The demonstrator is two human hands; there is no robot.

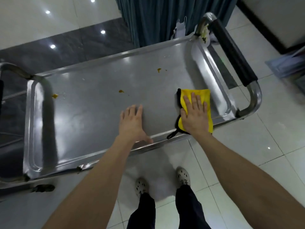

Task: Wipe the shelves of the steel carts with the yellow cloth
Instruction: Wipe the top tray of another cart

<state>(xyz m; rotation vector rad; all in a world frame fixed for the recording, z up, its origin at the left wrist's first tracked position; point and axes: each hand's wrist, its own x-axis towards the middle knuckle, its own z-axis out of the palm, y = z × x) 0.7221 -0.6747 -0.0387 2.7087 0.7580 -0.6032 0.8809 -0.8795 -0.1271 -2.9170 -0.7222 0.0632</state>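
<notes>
Steel made up the cart's top shelf in the head view. The right hand lay flat with straight fingers, pressing the yellow cloth onto the shelf near its right end, close to the near edge. The left hand rested open on the near edge, holding nothing. Orange spots dotted the middle and left end, so wiping looked barely begun.

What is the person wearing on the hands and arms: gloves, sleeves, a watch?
Nothing that shows. The left hand and right hand are bare: no gloves, no rings, no watch or band at either wrist. The left forearm and right forearm are uncovered down to the frame edge, so no sleeve is in view.
</notes>
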